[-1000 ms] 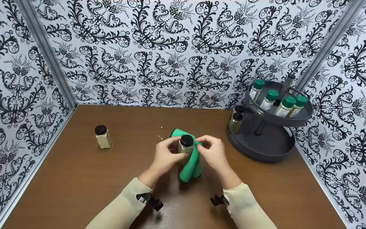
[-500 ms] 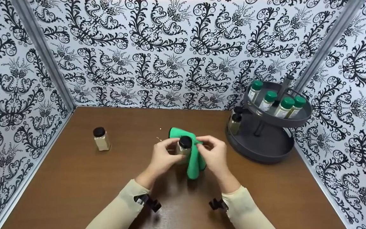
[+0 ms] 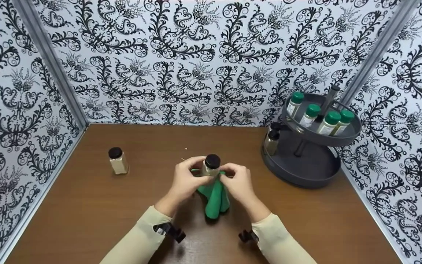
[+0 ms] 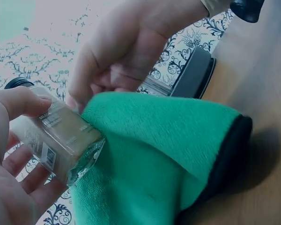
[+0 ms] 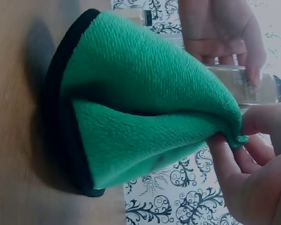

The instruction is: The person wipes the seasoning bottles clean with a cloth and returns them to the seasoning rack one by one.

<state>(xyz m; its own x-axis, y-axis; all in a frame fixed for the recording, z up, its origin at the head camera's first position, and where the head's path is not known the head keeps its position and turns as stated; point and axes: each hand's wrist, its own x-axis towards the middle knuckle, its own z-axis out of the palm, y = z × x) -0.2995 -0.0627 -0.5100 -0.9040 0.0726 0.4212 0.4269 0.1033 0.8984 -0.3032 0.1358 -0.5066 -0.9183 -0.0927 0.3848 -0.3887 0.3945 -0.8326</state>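
My left hand [image 3: 188, 179] grips a clear spice jar [image 4: 68, 138] with a black cap [image 3: 212, 161] and pale tan contents, thumb on one side and fingers round the other. The jar is raised over the table and tilted in the left wrist view, its printed label and barcode showing. Beside it my right hand [image 3: 238, 181] pinches a green cloth [image 5: 145, 93] with a dark edge between thumb and fingers. The cloth hangs down in folds right against the jar, its lower end close over the wood.
Another black-capped jar [image 3: 118, 161] stands at the left of the wooden table [image 3: 152, 227]. At the right is a dark two-tier turntable rack [image 3: 306, 172], with several green-capped jars [image 3: 308, 115] above and black-capped jars [image 3: 271, 142] below. Small pale crumbs lie behind my hands.
The cloth has swung and drawn in toward me, its left flap no longer sticking out behind the jar. My right hand has come slightly left and nearer. The left hand keeps the jar.
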